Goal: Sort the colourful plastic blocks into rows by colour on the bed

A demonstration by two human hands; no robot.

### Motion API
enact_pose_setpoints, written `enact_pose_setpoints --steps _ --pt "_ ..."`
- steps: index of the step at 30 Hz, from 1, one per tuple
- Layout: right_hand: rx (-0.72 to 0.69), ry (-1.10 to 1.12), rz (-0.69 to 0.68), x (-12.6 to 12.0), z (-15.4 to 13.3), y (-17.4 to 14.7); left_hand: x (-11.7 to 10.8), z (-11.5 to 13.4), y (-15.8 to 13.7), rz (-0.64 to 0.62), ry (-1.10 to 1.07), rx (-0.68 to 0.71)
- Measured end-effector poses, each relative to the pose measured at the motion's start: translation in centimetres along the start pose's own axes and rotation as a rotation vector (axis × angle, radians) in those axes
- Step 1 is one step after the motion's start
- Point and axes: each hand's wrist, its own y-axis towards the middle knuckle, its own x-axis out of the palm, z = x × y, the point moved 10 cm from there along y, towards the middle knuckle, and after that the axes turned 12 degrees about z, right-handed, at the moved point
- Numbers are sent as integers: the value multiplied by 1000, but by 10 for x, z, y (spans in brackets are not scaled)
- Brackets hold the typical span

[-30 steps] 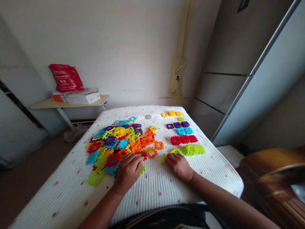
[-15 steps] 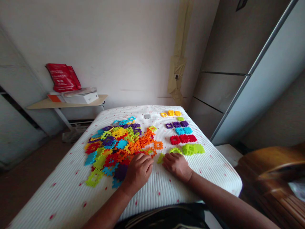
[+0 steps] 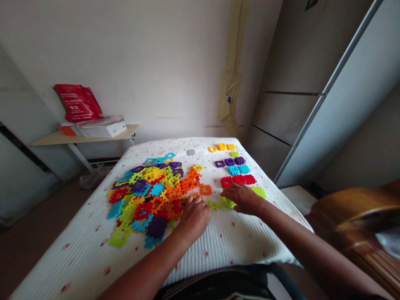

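My left hand (image 3: 196, 214) rests at the right edge of a heap of toothed plastic building squares (image 3: 153, 187) in many colours. Its fingers are curled, their tips against the orange and lime pieces; whatever they hold is hidden. My right hand (image 3: 243, 197) hovers over the lime-green row, fingers stretched to the left and thumb apart below them. Under its fingers lies a lime open-frame square (image 3: 227, 202), partly covered. Another lime piece (image 3: 214, 205) lies flat between the hands. A lime stack (image 3: 258, 192) shows behind my right wrist.
Beyond my right hand, pieces are grouped by colour: red (image 3: 240, 180), light blue (image 3: 239, 169), purple (image 3: 230, 162) and yellow (image 3: 222, 147). A grey piece (image 3: 191, 152) lies at the back of the quilted bed surface (image 3: 125, 271). A side table (image 3: 53, 138) stands left.
My right hand has moved right and slightly away from me, over the lime row. My left hand has shifted a little right. The view has turned slightly.
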Motion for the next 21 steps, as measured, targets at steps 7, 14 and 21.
enact_pose_setpoints --steps 7,14,21 --pt "73 -56 -41 11 11 2 7 1 7 27 4 -15" --pt "110 -113 -67 9 21 2 16 3 12 53 10 -1" --pt "138 -106 -84 9 22 3 21 8 20 54 10 0"
